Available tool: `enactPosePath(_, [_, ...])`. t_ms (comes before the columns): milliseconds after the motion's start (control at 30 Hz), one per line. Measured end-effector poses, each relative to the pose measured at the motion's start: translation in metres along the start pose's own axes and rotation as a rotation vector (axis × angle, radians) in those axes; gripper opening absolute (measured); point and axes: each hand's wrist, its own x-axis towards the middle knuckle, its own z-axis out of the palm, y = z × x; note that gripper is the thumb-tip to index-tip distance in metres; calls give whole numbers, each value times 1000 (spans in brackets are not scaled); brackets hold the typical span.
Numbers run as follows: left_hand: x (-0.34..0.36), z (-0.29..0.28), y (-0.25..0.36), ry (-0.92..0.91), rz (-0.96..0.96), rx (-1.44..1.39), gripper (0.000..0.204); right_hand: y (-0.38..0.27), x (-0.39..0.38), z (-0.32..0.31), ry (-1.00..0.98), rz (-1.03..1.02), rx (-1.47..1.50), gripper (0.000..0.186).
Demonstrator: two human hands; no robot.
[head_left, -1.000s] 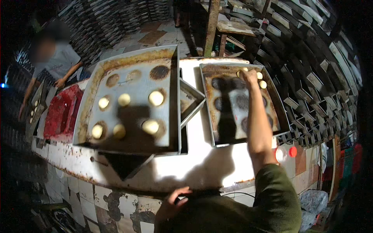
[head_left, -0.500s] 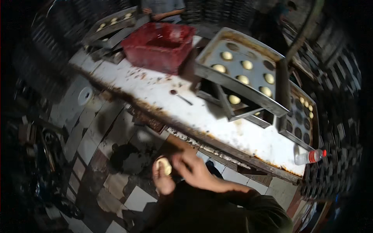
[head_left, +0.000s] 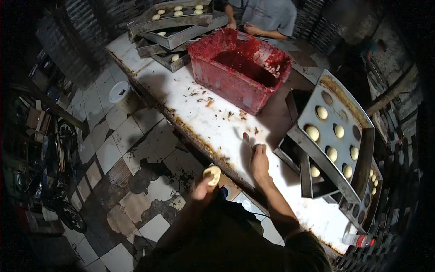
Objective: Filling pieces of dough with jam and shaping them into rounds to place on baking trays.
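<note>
In my left hand [head_left: 199,188] is a pale piece of dough [head_left: 211,175], pressed into a shallow cup, with the thumb against it. It is held in front of the table's near edge. My right hand [head_left: 259,162] is over the white table top, its fingers closed at the handle of a small spoon [head_left: 245,136]. The spoon's bowl shows dark red beyond my fingers; most of its handle is hidden. To the right of this hand, a metal tray [head_left: 333,131] with several round dough balls [head_left: 332,154] rests on other stacked trays.
A large red plastic tub [head_left: 226,84], smeared red inside, stands on the table [head_left: 181,102]. More stacked trays [head_left: 181,22] with dough balls are at the far left. A person [head_left: 267,18] stands behind the tub. A plastic bottle [head_left: 358,239] lies at right; a white bucket [head_left: 121,95] is on the floor.
My right hand has left the dough and reached forward to the spoon on the table. The left hand still holds the dough. The view has shifted, bringing more of the far-left trays in.
</note>
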Motion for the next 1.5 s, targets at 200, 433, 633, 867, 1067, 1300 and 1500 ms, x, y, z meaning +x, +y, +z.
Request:
enactPosePath(200, [79,38,76,-189,-167,-213,37,-59,10,-25,-199,0,381,9])
enactPosePath(433, [149,34,181,-301,-527,-259,45,-114,118,-83,-87,-481,-571,29])
enactPosePath(633, [192,22,215,-462,-528,23,52,-127,280,-81,-312,-216,-626,11])
enactPosePath(867, [194,10,212,-513,-443,12,52,-95,355,-48,-852,-190,-545,12])
enactPosePath(1067, [177,16,210,-507,-266,360,49,-61,352,-8,-905,-256,-751,15])
enactPosePath(1300, [154,44,189,-579,-8,357,41,-95,365,-111,-1049,-276,-319,35])
enactPosePath(1500, [165,83,193,-286,-404,-280,44,-115,259,-177,-472,207,439,9])
